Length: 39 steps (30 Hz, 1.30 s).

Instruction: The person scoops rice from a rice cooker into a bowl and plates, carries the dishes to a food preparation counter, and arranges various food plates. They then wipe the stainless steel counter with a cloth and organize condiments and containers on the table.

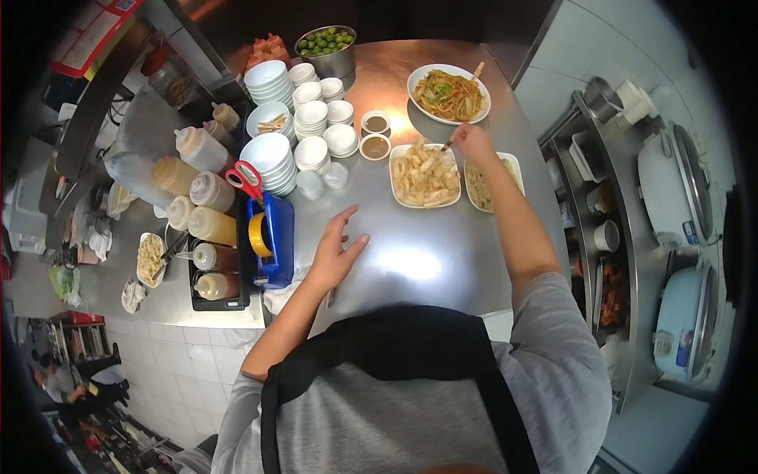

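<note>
My right hand (pixel 474 144) is closed on a thin utensil (pixel 448 146) with its tip at the top right of a square white dish of pale fried pieces (pixel 425 175). The utensil's exact kind is too small to make out. Partly under my right forearm lies a second white dish of pale food (pixel 479 186). My left hand (pixel 338 251) hovers over the bare steel near the blue tape dispenser (pixel 276 237), fingers apart and holding nothing. Farther back, a white plate of noodles (pixel 448 95) has a wooden-looking handle on its rim.
Two small sauce bowls (pixel 375 147) stand left of the fried pieces. Stacks of white bowls (pixel 268 158), red-handled scissors (pixel 245 180) and squeeze bottles (pixel 212 225) line the left side. A metal pot of green limes (pixel 325 46) is at the back. Shelves (pixel 584 189) run along the right.
</note>
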Motion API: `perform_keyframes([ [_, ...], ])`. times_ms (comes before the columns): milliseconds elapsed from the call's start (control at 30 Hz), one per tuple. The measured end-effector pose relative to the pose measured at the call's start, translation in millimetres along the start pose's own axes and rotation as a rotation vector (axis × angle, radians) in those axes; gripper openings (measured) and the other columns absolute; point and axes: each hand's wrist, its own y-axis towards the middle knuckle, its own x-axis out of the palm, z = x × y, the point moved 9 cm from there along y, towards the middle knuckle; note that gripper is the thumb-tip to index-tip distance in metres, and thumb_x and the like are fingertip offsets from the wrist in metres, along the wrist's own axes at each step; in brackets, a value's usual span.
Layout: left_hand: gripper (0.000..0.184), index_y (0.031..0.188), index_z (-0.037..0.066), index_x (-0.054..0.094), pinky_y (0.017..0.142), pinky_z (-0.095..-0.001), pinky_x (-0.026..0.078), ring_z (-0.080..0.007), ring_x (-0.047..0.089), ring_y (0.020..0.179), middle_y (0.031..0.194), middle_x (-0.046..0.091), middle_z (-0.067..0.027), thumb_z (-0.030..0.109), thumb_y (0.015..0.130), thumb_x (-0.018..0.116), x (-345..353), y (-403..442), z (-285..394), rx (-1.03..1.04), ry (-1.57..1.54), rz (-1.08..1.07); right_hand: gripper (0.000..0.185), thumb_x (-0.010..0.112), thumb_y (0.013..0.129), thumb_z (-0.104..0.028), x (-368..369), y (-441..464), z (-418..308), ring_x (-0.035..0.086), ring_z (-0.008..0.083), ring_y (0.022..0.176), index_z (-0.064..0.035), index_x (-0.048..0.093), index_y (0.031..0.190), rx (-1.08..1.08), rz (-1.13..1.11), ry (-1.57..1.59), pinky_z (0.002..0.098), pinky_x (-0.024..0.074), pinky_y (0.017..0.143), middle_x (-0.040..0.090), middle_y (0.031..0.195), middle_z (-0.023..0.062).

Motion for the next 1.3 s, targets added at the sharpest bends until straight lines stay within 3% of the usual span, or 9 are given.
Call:
perform_keyframes([
  [67,0.055,0.133,0.008,0.037,0.093,-0.0383,0.042,-0.0297,0.043,0.118,0.133,0.040,-0.0182,0.022,0.085,0.061,11.5,11.7,-14.6,-0.051,-0.055,-0.027,0.034,0.060,0.082,-0.033,-2.9,6.7,-11.8,0.061,0.0314,0.086,-0.0022,0.063,0.094,-0.181,0.135,-0.169,0.0418,0.0462,0.078,0.063,0.090,0.0213],
  [167,0.056,0.136,0.010,0.033,0.096,-0.0377,0.039,-0.0291,0.041,0.120,0.134,0.038,-0.0187,0.026,0.089,0.057,28.4,31.0,-39.2,-0.110,-0.169,-0.091,0.045,0.053,0.084,-0.043,-13.6,24.6,-67.9,0.059,0.0326,0.093,-0.0016,0.063,0.099,-0.239,0.028,-0.107,0.0442,0.0430,0.083,0.062,0.096,0.0228],
  [267,0.060,0.143,0.013,0.021,0.101,-0.0358,0.033,-0.0268,0.038,0.124,0.135,0.037,-0.0181,0.035,0.094,0.047,50.8,46.7,-41.3,-0.315,-0.530,-0.169,0.047,0.050,0.086,-0.045,57.2,42.4,-81.7,0.061,0.0283,0.085,-0.0015,0.062,0.099,-0.122,-0.542,-0.057,0.0385,0.0453,0.080,0.066,0.090,0.0147],
  [400,0.065,0.145,0.013,0.010,0.099,-0.0354,0.034,-0.0246,0.039,0.123,0.137,0.035,-0.0157,0.040,0.095,0.041,75.1,65.8,-47.8,-0.408,-0.814,-0.199,0.028,0.058,0.082,-0.027,123.1,48.8,-65.3,0.062,0.0181,0.073,0.0000,0.066,0.083,0.002,-0.826,-0.092,0.0300,0.0479,0.067,0.065,0.075,0.0100],
  [500,0.065,0.145,0.012,0.008,0.098,-0.0351,0.035,-0.0225,0.041,0.121,0.138,0.035,-0.0140,0.040,0.096,0.040,82.2,76.6,-46.7,-0.409,-0.875,-0.201,0.017,0.063,0.076,-0.017,114.2,44.5,-84.9,0.062,0.0145,0.068,-0.0007,0.068,0.079,-0.115,-0.837,0.261,0.0271,0.0475,0.061,0.065,0.071,0.0096],
  [700,0.053,0.137,0.007,0.028,0.090,-0.0319,0.041,-0.0181,0.050,0.106,0.124,0.047,-0.0102,0.037,0.095,0.043,75.3,92.0,-57.5,-0.439,-0.718,-0.118,0.017,0.068,0.068,-0.018,101.1,21.8,-114.2,0.061,0.0157,0.067,-0.0057,0.070,0.080,-0.376,-0.908,-0.077,0.0294,0.0480,0.063,0.066,0.071,0.0072],
  [867,0.037,0.118,0.005,0.046,0.081,-0.0294,0.046,-0.0147,0.052,0.092,0.105,0.052,-0.0063,0.033,0.093,0.048,47.8,120.9,-81.8,-0.440,-0.659,0.092,0.021,0.072,0.064,-0.021,109.5,36.7,-126.9,0.060,0.0176,0.071,-0.0070,0.065,0.079,-0.239,-0.779,0.026,0.0312,0.0476,0.066,0.064,0.075,0.0060],
  [1233,0.030,0.119,0.005,0.047,0.086,-0.0306,0.042,-0.0163,0.049,0.101,0.114,0.053,-0.0054,0.013,0.091,0.043,42.6,147.5,-87.7,-0.393,-0.773,0.149,0.025,0.071,0.060,-0.020,128.0,13.9,-142.6,0.062,0.0214,0.075,-0.0116,0.062,0.082,-0.301,-0.718,-0.213,0.0333,0.0469,0.064,0.065,0.079,0.0036],
  [1300,0.031,0.120,0.005,0.045,0.086,-0.0312,0.042,-0.0164,0.049,0.102,0.113,0.054,-0.0052,0.013,0.091,0.043,44.6,145.5,-94.7,-0.403,-0.798,0.159,0.032,0.073,0.061,-0.026,116.1,10.7,-153.1,0.062,0.0218,0.084,-0.0137,0.062,0.088,-0.295,-0.687,-0.288,0.0362,0.0466,0.073,0.065,0.086,0.0044],
])
